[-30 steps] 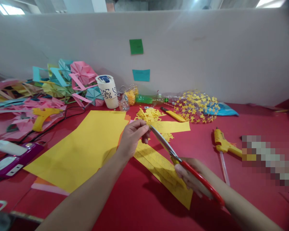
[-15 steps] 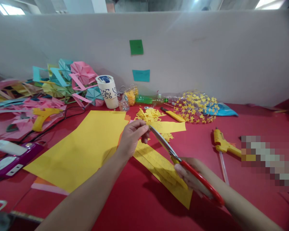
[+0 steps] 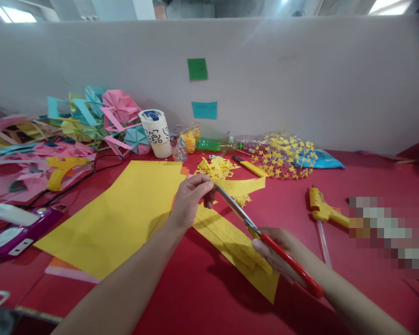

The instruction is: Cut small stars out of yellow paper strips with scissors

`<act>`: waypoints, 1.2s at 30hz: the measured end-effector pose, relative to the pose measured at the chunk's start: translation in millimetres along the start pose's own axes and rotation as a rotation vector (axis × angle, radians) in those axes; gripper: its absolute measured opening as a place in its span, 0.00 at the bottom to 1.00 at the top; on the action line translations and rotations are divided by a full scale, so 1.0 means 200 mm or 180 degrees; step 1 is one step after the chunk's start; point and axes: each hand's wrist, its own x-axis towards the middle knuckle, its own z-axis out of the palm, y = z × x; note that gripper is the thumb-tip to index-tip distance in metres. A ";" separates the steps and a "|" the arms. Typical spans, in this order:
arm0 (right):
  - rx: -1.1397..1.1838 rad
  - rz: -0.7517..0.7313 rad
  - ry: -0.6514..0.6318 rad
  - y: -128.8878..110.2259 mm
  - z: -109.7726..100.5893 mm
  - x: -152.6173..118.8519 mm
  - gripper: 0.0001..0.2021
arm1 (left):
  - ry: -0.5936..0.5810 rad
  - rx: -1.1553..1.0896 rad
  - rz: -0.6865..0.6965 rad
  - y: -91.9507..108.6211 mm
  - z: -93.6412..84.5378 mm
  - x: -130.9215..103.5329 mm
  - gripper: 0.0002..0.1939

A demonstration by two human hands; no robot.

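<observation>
My left hand point(image 3: 192, 195) is closed in a pinch on a yellow paper strip point(image 3: 244, 187), which stretches out to the right behind the blades. Long scissors point(image 3: 235, 207) with red handles are gripped in my right hand point(image 3: 277, 253). Their blades look nearly together, with the tips against the paper at my left fingertips. What exactly lies between those fingers is partly hidden. Below the scissors, several yellow paper strips point(image 3: 237, 246) lie overlapping on the red table. Small cut yellow stars point(image 3: 242, 200) and a pile of yellow paper pieces point(image 3: 216, 167) lie behind the strip.
Large yellow sheets point(image 3: 125, 209) spread at left, near a purple power strip point(image 3: 24, 232) and a yellow glue gun point(image 3: 57, 174). Another glue gun point(image 3: 319, 204) lies right. Along the partition stand a white cup point(image 3: 157, 135), a green bottle point(image 3: 214, 144), a yellow cutter point(image 3: 251, 166) and star-covered clear plastic point(image 3: 288, 156).
The strip's free end has drawn slightly left and now curls upward. The scissors have shifted a little left, with their blades closer together. My left hand has barely moved.
</observation>
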 end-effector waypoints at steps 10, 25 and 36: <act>0.0135 -0.0015 -0.0107 -0.03 0.01 -0.02 0.26 | -0.0087 0.0006 -0.0016 0.00 0.01 -0.02 0.09; 0.0508 -0.0068 -0.0121 0.00 0.06 -0.02 0.30 | -0.0194 0.0164 0.0041 -0.02 0.04 -0.04 0.09; 0.0812 0.0532 -0.0381 0.05 0.05 0.01 0.23 | -0.0261 0.0096 0.0049 -0.03 0.03 -0.04 0.10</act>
